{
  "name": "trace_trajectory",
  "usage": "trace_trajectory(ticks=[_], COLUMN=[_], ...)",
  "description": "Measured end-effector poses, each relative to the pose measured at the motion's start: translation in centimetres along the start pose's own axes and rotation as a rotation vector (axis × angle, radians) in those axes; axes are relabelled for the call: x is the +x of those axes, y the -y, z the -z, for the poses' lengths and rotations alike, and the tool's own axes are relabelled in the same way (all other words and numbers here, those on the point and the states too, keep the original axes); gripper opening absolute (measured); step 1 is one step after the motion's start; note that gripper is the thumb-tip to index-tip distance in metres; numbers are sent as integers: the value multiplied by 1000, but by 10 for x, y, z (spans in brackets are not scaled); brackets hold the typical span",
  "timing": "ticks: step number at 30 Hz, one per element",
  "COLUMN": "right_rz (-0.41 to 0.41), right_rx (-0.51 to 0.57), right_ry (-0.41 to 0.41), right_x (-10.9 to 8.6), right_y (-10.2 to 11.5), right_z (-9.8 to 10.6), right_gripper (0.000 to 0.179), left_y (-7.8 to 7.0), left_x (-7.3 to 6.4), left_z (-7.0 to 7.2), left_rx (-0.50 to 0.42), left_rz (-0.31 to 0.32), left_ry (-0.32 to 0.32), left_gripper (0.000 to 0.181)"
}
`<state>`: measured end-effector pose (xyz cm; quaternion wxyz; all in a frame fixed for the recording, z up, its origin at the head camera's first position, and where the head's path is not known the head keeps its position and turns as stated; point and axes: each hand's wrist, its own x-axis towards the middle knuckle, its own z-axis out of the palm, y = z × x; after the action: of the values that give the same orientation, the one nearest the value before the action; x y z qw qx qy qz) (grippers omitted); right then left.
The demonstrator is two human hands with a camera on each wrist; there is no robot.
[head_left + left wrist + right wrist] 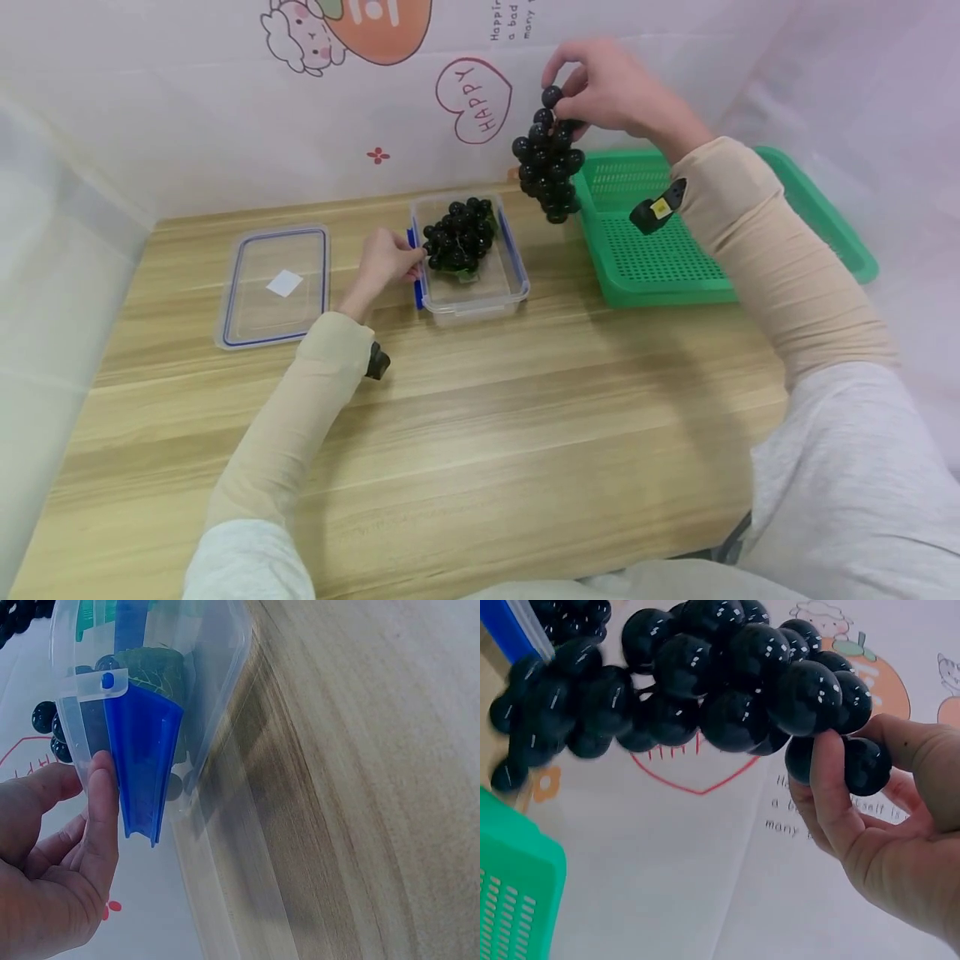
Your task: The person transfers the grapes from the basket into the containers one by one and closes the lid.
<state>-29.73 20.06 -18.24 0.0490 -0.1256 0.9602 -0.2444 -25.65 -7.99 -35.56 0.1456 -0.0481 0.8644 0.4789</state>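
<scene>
A bunch of black grapes (pixel 551 167) hangs in the air from my right hand (pixel 611 87), whose thumb and fingers pinch its top end. In the right wrist view, the glossy grapes (pixel 735 690) stretch leftward from the fingers. My left hand (pixel 386 262) pinches the left rim of a clear plastic container (pixel 487 296) on the table. Beside those fingers, in the left wrist view, a blue locking flap (pixel 146 765) hangs down the container's side. Inside the container lies a second bunch of black grapes (pixel 459 237) with a green leaf (pixel 154 671).
Right of the container stands a green perforated basket (pixel 622 287), partly behind my right forearm. A clear lid with a blue seal (pixel 277 325) and a white label lies on the wooden table (pixel 465 450) at the left. A printed white cloth (pixel 262 142) covers the back.
</scene>
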Motion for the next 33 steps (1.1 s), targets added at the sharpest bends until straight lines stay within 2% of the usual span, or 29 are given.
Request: trace_trajectory(ticks=[10,18,26,33], right_rz=[160,265,346,383], right_rx=[88,36,-8,-29], right_ry=[45,137,308,349], right_x=[8,7,8,7], right_y=[20,30,31,36], right_z=[-23,-44,-85,-118], right_gripper=[28,29,27,29], left_y=[0,2,1,0], left_x=[0,1,1,1], left_z=[-1,-2,-3,-4], left_rx=[-5,3,15,3], left_rz=[-3,-16,-6,-20], left_ry=[-9,-12,-29,-31], left_gripper=[20,22,21,21])
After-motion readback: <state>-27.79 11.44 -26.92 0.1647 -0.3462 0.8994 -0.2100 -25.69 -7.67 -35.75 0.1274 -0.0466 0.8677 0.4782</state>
